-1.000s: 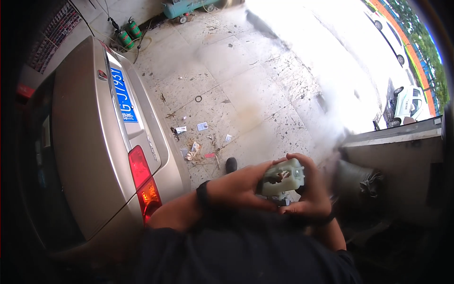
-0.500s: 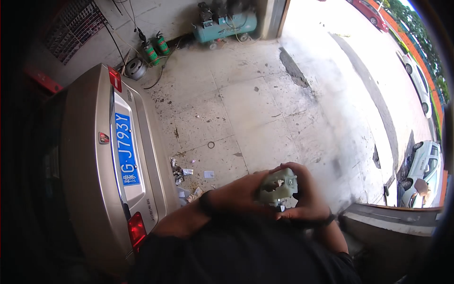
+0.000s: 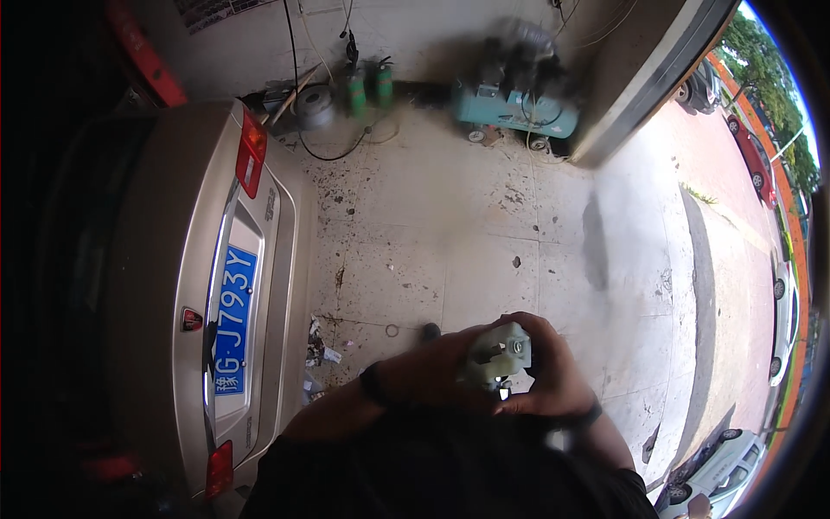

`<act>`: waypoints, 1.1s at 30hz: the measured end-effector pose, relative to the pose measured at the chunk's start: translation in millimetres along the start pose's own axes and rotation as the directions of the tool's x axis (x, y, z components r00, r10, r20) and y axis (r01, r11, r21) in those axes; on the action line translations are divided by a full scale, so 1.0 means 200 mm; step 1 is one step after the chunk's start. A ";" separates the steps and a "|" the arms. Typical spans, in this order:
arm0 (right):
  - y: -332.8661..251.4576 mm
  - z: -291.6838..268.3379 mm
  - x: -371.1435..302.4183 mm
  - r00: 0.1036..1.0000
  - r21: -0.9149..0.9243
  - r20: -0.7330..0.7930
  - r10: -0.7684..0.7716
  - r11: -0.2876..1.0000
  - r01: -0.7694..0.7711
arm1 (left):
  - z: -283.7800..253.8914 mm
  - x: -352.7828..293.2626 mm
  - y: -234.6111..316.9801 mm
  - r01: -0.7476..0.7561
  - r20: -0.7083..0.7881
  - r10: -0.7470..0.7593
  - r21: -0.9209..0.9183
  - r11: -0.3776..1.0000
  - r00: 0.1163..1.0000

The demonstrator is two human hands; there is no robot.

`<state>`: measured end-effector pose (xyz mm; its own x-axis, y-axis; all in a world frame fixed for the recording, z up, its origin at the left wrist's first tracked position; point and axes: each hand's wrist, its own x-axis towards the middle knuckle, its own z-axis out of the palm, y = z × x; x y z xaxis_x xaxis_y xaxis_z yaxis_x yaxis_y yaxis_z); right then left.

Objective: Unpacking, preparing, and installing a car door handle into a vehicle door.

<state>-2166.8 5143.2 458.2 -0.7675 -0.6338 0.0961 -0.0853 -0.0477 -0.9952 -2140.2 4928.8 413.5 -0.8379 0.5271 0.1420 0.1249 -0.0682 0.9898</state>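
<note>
A pale grey-green moulded part [image 3: 512,346] with a ragged or cut-out opening is held up in front of my chest. My left hand [image 3: 443,368] closes on it from the left side; its fingers are mostly hidden behind the part. From the other side my right hand [image 3: 560,374] curls around it, fingers over the top and thumb below. A small bright spot shows under the part, between the hands. What exactly the part is cannot be made out.
On my left stands a beige car's rear end [image 3: 281,303]. Along the far wall are green bottles [image 3: 385,85], a metal wheel rim [image 3: 315,105] and a teal air compressor [image 3: 510,112]. Litter [image 3: 318,355] lies beside the bumper. Cars are parked outside on the right.
My view has turned right, bringing the compressor and door post further into sight. The part has tilted slightly in my hands; both keep hold of it. A dark rounded tip now shows beyond my left forearm.
</note>
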 end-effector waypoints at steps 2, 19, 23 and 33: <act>0.02 -0.16 0.19 0.999 -0.029 0.015 0.037 0.999 -0.037 | -0.20 0.21 0.09 0.014 0.045 -0.016 0.042 0.999 0.999; 0.23 -0.74 2.68 0.758 -0.020 0.640 -0.126 0.983 0.180 | -1.82 1.12 0.00 0.143 -0.466 0.023 0.317 0.938 0.885; 0.27 -0.61 3.21 0.663 0.131 0.726 -0.181 0.983 0.125 | -2.18 1.18 0.01 0.104 -0.578 -0.069 0.027 0.994 0.813; 0.37 -0.33 4.38 0.691 0.024 0.722 -0.030 1.000 0.018 | -3.33 1.19 0.02 0.504 -0.862 0.001 0.298 0.811 0.508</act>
<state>-2887.6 4635.5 469.9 -0.0687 -0.9942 0.0833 -0.0840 -0.0775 -0.9935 -2693.6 4489.9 457.3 -0.8831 -0.4623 0.0805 -0.1627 0.4625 0.8716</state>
